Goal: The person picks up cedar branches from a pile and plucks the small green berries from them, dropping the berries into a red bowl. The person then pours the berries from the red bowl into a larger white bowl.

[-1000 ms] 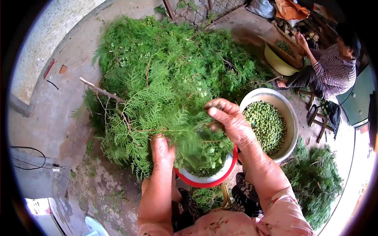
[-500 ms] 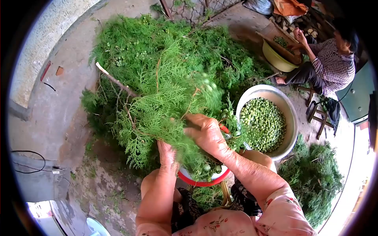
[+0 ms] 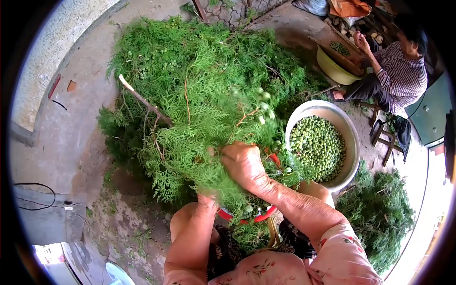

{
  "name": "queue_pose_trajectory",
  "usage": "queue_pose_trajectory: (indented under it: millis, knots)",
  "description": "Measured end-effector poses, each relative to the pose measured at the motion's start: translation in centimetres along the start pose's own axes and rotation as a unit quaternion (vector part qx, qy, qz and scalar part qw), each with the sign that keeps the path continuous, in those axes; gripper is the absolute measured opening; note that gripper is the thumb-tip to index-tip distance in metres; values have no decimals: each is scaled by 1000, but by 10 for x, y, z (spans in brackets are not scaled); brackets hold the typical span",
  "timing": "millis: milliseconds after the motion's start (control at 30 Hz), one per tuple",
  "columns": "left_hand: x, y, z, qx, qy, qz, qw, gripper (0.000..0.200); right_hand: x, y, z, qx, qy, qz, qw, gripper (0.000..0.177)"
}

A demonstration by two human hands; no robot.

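Note:
A leafy conifer branch (image 3: pixel 171 135) with a cut, pale-ended stem lies across my lap and over the large green heap. Under its foliage is my left hand (image 3: pixel 207 199), its fingers mostly covered by the leaves, gripping the branch. My right hand (image 3: pixel 243 164) is closed, knuckles up, around a sprig (image 3: pixel 244 118) that carries several round green cones (image 3: pixel 265 107) at its tip. Just below the hands, between my knees, sits a red-rimmed basin (image 3: pixel 263 214), partly hidden by greenery. Something red and metallic (image 3: pixel 275 159) shows beside my right hand.
A wide metal basin (image 3: pixel 351 142) full of picked green cones stands at my right. Heaped cut branches (image 3: pixel 156 52) spread ahead, and a smaller pile (image 3: pixel 380 209) lies at lower right. A person (image 3: pixel 401 76) sits at upper right by a yellow-green tub (image 3: pixel 327 69).
My right hand has closed from loosely spread fingers into a tight grip. The cone-bearing sprig has swung to the right, and the branch with my left hand has shifted slightly right.

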State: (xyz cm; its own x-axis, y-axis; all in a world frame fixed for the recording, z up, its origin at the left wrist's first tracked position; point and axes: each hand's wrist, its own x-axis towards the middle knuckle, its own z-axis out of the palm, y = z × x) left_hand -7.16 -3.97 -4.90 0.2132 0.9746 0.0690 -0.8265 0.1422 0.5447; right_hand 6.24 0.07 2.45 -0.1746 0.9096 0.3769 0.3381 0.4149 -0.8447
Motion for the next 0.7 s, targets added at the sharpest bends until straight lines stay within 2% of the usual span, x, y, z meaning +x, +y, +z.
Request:
queue_pose_trajectory:
  millis: [100, 133, 167, 200, 267, 300, 367, 400, 467, 567, 600, 667, 700]
  knots:
    - [0, 4, -19, 9, 102, 53, 993, 57, -3, 1, 0, 3, 19, -27, 999, 3]
    - [4, 9, -4, 12, 137, 70, 988, 57, -6, 0, 0, 15, 38, -41, 998, 4]
    - [6, 21, 14, 177, 158, 56, 970, 52, -7, -1, 0, 28, 56, -56, 996, 5]
    - [8, 28, 7, 71, 124, 51, 989, 43, -8, -1, -2, 87, 14, 10, 996, 5]
    - [13, 34, 2, 125, 275, 41, 952, 37, -10, 3, -11, 204, -73, 141, 966, 5]
    - [12, 37, -6, 84, 255, 50, 962, 36, -9, 5, -15, 293, -87, 212, 928, 9]
    - [6, 44, -21, 0, 214, 68, 974, 33, -1, -8, -38, 363, -74, 319, 873, 9]
    - [4, 49, -20, 43, 234, 77, 968, 33, 2, -12, -47, 398, -50, 364, 841, 7]
    - [7, 61, -14, 129, 273, 92, 949, 33, 1, 7, -53, 454, 10, 365, 813, 9]
    - [11, 71, -32, 207, 295, 84, 929, 39, -4, 36, -56, 480, 22, 344, 807, 14]
    - [9, 77, -42, 118, 245, 84, 959, 39, -4, 36, -54, 492, 44, 345, 798, 13]
    - [5, 89, -63, -66, 154, 58, 984, 41, -6, 27, -53, 427, -3, 368, 826, 14]
    - [6, 83, -59, -46, 119, 67, 990, 41, -7, 23, -46, 394, -12, 368, 842, 17]
